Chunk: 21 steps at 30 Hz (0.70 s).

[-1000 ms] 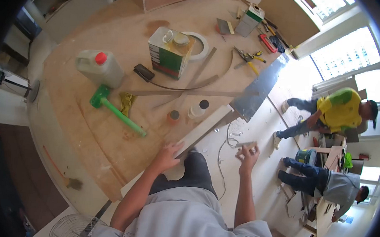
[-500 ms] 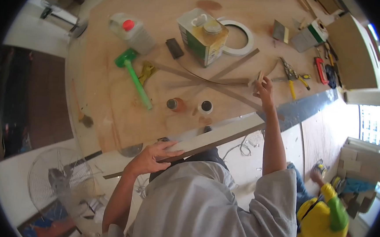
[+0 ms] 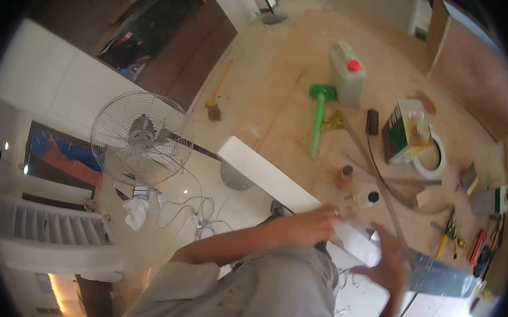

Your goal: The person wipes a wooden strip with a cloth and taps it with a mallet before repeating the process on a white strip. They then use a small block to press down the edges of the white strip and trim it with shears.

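White on its broad face, the long board (image 3: 271,178) slants across the front of the person's body, beside the near edge of the brown worktable (image 3: 274,121). Its nearer half lies under the left hand (image 3: 314,223), whose blurred fingers reach across the face; I cannot tell whether they pinch the edges or merely rest there. The right hand (image 3: 389,263) is wide, thumb and fingers spread around the board's other end, and contact cannot be made out. Good handling, I judge, would be a steady left hand, with the right pressing evenly along the full width and its fingertips off the edges. The long free end should be watched so that it does not tip or swing into the 2 small bottles, the orange one (image 3: 344,175) and the white one (image 3: 364,198) with a black cap. As for writing, the large tin (image 3: 394,136) carries pale lettering on a green panel, too small and slanted to read; the smaller tin (image 3: 491,202) shows a green patch, and no brand is legible on either.
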Available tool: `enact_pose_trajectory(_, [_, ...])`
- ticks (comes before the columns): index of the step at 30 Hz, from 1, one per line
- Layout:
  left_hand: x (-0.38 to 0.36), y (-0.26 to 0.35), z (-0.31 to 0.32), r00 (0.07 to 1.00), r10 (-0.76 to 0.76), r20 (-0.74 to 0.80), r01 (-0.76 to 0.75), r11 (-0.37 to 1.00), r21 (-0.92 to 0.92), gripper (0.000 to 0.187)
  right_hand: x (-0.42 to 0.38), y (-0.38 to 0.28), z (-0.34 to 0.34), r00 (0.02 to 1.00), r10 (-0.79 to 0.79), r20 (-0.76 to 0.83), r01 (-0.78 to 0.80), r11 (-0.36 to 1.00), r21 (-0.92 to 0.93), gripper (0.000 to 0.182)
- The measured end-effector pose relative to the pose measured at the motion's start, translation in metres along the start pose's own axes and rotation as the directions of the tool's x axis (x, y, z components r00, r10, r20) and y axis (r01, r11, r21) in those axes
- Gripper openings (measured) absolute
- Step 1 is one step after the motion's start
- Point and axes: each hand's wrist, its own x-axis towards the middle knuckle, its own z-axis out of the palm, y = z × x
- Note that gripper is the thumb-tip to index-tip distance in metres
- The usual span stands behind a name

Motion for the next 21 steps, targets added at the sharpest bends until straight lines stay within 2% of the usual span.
enact_pose_trajectory(1, [0.001,-0.001,0.012,0.994,0.056,-0.096,-0.058,0.998,-0.021,0.04,0.01,-0.009,0.02,0.998,-0.007,0.063,0.01,0.999,-0.053,0.134])
enact_pose_trajectory(2, [0.007,0.003,0.015,0.998,0.064,-0.013,-0.064,0.997,0.037,0.039,0.016,-0.005,0.046,0.995,-0.098,0.027,0.099,0.994,-0.039,0.135])
enact_pose_trajectory(3, [0.014,0.011,0.013,0.995,0.064,0.075,-0.071,0.993,0.089,0.038,0.018,-0.004,0.063,0.999,-0.051,-0.01,0.05,0.997,-0.064,0.121])
enact_pose_trajectory(4, [0.018,0.017,0.008,0.984,0.056,0.168,-0.081,0.987,0.141,0.037,0.022,-0.004,0.069,1.0,0.027,0.016,-0.028,0.998,0.047,0.11])
enact_pose_trajectory(5, [0.018,0.022,0.001,0.986,0.055,0.156,-0.088,0.974,0.211,0.038,0.026,-0.005,0.076,0.994,0.103,0.049,-0.109,0.981,0.162,0.098])
enact_pose_trajectory(7, [0.015,0.034,-0.018,0.987,0.075,0.139,-0.119,0.933,0.341,0.041,0.024,0.004,0.102,0.994,0.011,-0.11,0.004,0.99,0.142,0.085])
enact_pose_trajectory(8, [0.011,0.044,-0.041,0.995,0.087,0.042,-0.097,0.904,0.416,0.04,0.021,0.01,0.112,0.98,-0.033,-0.196,0.057,0.991,0.119,0.078])
enact_pose_trajectory(9, [0.003,0.05,-0.055,0.994,0.054,-0.096,-0.013,0.923,0.385,0.04,0.018,0.01,0.118,0.982,0.073,-0.173,-0.046,0.986,0.159,0.074])
enact_pose_trajectory(11, [-0.024,0.058,-0.071,0.935,-0.023,-0.353,0.13,0.95,0.284,0.041,0.016,-0.006,0.125,0.965,0.08,-0.25,-0.057,0.994,0.098,0.075])
enact_pose_trajectory(12, [-0.048,0.055,-0.073,0.819,-0.115,-0.563,0.26,0.948,0.185,0.046,0.016,-0.012,0.127,0.961,0.076,-0.265,-0.055,0.995,0.088,0.074])
enact_pose_trajectory(13, [-0.07,0.046,-0.07,0.65,-0.211,-0.73,0.362,0.93,0.054,0.051,0.019,-0.021,0.129,0.953,0.072,-0.295,-0.05,0.995,0.084,0.074])
enact_pose_trajectory(14, [-0.088,0.028,-0.06,0.389,-0.3,-0.871,0.299,0.936,-0.189,0.053,0.022,-0.03,0.133,0.945,0.071,-0.319,-0.048,0.996,0.08,0.074])
enact_pose_trajectory(15, [-0.105,0.009,-0.055,0.103,-0.414,-0.904,0.157,0.905,-0.396,0.056,0.025,-0.039,0.138,0.937,0.066,-0.342,-0.043,0.996,0.074,0.073])
enact_pose_trajectory(16, [-0.118,-0.003,-0.065,0.119,-0.555,-0.823,-0.045,0.825,-0.563,0.059,0.03,-0.046,0.145,0.926,0.024,-0.378,0.002,0.998,0.069,0.071])
enact_pose_trajectory(18, [-0.147,-0.024,-0.095,0.222,-0.757,-0.614,-0.416,0.495,-0.762,0.066,0.043,-0.069,0.16,0.91,0.009,-0.415,0.018,0.998,0.062,0.071])
enact_pose_trajectory(21, [-0.178,-0.049,-0.126,0.39,-0.768,-0.507,-0.705,0.105,-0.702,0.076,0.068,-0.11,0.186,0.894,-0.05,-0.444,0.065,0.998,0.018,0.068])
